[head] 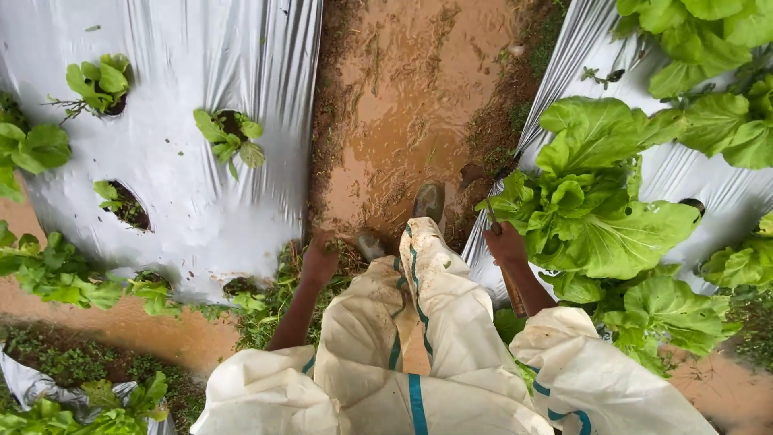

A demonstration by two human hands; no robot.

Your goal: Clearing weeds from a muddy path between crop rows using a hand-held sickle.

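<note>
Silver plastic sheeting [185, 209] covers the bed on the left, with small green seedlings [229, 137] growing through round holes; a second strip of sheeting [564, 64] covers the bed on the right. Between them runs a muddy brown path [403, 105]. The right hand [506, 244] is closed around a thin knife [489, 213], its blade pointing up, right at the base of a big leafy green plant [596, 201]. The left hand [320, 259] hangs low over weeds at the edge of the left sheeting, fingers curled; whether it holds anything cannot be told. Boots [429, 201] stand in the mud.
</note>
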